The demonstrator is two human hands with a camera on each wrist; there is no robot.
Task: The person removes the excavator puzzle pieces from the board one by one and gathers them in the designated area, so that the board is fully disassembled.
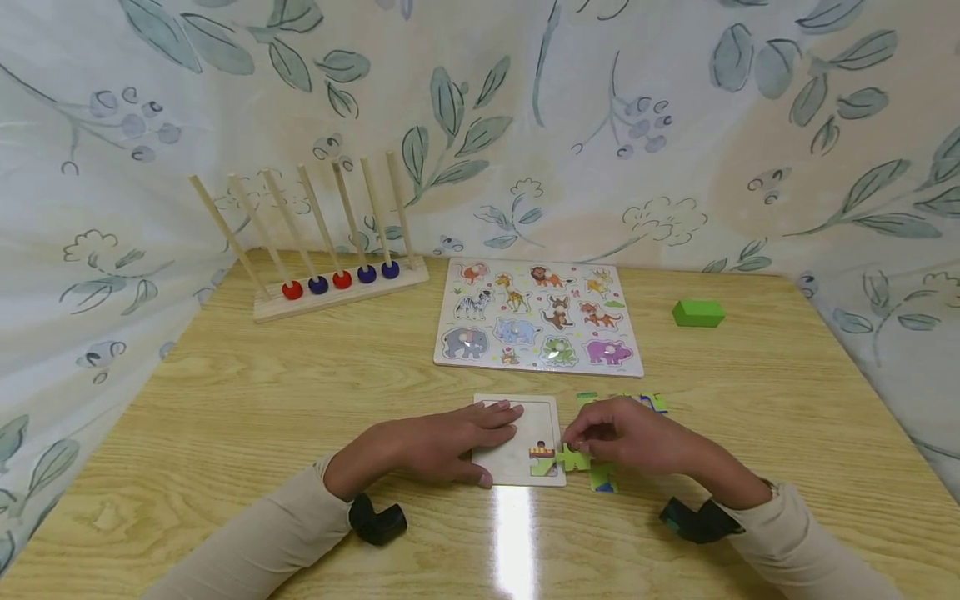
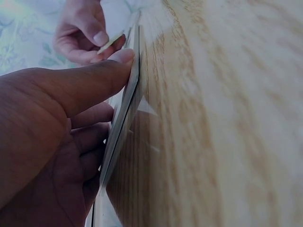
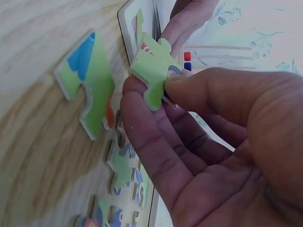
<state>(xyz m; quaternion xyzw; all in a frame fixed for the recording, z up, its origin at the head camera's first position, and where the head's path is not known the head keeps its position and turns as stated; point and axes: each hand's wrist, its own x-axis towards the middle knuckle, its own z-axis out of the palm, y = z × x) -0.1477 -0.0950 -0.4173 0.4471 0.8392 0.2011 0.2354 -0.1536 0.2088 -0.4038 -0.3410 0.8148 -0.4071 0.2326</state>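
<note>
Spread fingers of my left hand (image 1: 442, 446) rest on a square puzzle tray (image 1: 510, 462), the thumb at its near edge. One jigsaw piece (image 1: 542, 460), green with red and yellow, lies in the tray's near right corner. Just right of it, my right hand (image 1: 645, 437) pinches a green jigsaw piece (image 3: 151, 66) between thumb and fingers, close to the tray's right rim. A loose green piece with a blue patch (image 3: 85, 66) lies on the table below the right hand. Several more loose pieces (image 1: 654, 402) lie behind that hand, partly hidden by it.
An animal peg puzzle board (image 1: 536, 317) lies behind the tray. At the back left stands a wooden rack of upright rods (image 1: 341, 292) with red and blue beads. A green block (image 1: 698, 313) sits at the back right. Patterned cloth hangs behind the table.
</note>
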